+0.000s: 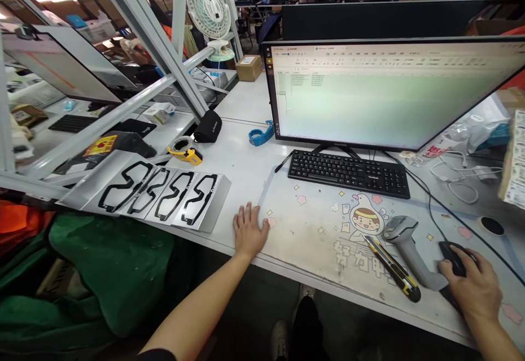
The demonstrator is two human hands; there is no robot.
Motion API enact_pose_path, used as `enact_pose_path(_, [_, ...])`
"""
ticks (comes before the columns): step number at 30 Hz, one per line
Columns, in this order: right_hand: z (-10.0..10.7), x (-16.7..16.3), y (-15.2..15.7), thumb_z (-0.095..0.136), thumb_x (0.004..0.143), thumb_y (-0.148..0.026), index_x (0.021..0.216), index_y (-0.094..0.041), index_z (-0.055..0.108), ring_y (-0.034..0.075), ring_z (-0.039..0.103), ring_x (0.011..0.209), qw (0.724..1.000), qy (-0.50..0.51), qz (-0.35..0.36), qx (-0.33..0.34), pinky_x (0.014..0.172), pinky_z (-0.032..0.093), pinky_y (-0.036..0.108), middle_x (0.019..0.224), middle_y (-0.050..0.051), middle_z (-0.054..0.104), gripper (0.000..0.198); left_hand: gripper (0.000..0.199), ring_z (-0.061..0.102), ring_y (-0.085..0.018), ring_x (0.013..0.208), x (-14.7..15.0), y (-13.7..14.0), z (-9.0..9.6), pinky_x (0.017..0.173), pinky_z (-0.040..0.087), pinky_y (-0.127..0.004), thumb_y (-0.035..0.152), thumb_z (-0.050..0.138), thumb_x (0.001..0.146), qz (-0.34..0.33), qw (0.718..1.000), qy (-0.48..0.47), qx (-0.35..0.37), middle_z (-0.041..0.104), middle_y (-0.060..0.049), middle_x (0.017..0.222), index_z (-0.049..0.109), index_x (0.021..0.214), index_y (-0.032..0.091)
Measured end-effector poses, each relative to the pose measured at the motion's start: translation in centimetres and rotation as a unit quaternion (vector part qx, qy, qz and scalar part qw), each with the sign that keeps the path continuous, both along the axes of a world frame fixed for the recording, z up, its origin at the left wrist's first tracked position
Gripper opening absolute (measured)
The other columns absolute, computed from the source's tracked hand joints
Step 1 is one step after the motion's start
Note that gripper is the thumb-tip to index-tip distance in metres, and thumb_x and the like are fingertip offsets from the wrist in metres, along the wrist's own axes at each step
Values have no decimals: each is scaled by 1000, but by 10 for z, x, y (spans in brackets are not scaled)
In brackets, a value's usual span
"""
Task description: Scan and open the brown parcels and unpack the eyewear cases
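My left hand (249,232) lies flat on the desk near its front edge, fingers spread and holding nothing. Just left of it stand several silver boxes (196,201) in a row, each printed with a black looped shape. At the right, my right hand (471,284) is wrapped over a black computer mouse (453,258). Beside the mouse lies a grey barcode scanner (416,252), its handle end close to my fingers. A yellow and black utility knife (394,268) rests left of the scanner. Behind them is a black keyboard (348,173) below a lit monitor (385,93) showing a spreadsheet.
A yellow tape dispenser (185,150), a black speaker-like block (208,126) and a blue tape dispenser (261,133) sit farther back. A metal frame (159,85) rises at left, carrying a fan (209,11). White cables (455,178) lie at right. Green cloth (110,262) hangs below left.
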State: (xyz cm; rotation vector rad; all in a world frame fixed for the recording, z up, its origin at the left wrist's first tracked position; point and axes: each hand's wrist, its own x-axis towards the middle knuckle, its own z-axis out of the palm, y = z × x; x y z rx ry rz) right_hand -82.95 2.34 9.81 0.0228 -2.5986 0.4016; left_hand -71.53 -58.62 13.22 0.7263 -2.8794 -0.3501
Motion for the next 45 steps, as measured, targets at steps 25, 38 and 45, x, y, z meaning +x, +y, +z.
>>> enact_pose_path(25, [9, 2, -8, 58, 90, -53, 154, -29, 64, 56, 60, 137, 999, -22, -27, -38, 103, 53, 68, 152, 15, 60, 69, 58, 35, -43, 165, 1, 1, 0, 135, 27, -65, 40, 52, 105, -3, 1000, 1, -8, 45, -17, 176, 63, 155, 13])
enact_pose_path(38, [8, 1, -10, 58, 94, -53, 153, -29, 66, 57, 60, 140, 999, -13, -21, -37, 107, 54, 69, 153, 15, 60, 64, 57, 35, -42, 165, -1, 2, 2, 135, 27, -65, 38, 53, 104, 3, 1000, -2, -6, 46, -16, 175, 64, 155, 16])
enact_pose_path(45, [2, -1, -4, 58, 96, -52, 151, -27, 67, 57, 60, 139, 1000, -7, -10, -24, 109, 53, 68, 154, 15, 58, 61, 58, 35, -43, 165, -1, 1, 3, 134, 28, -65, 39, 53, 104, 2, 1000, -7, -3, 45, -16, 175, 64, 155, 14])
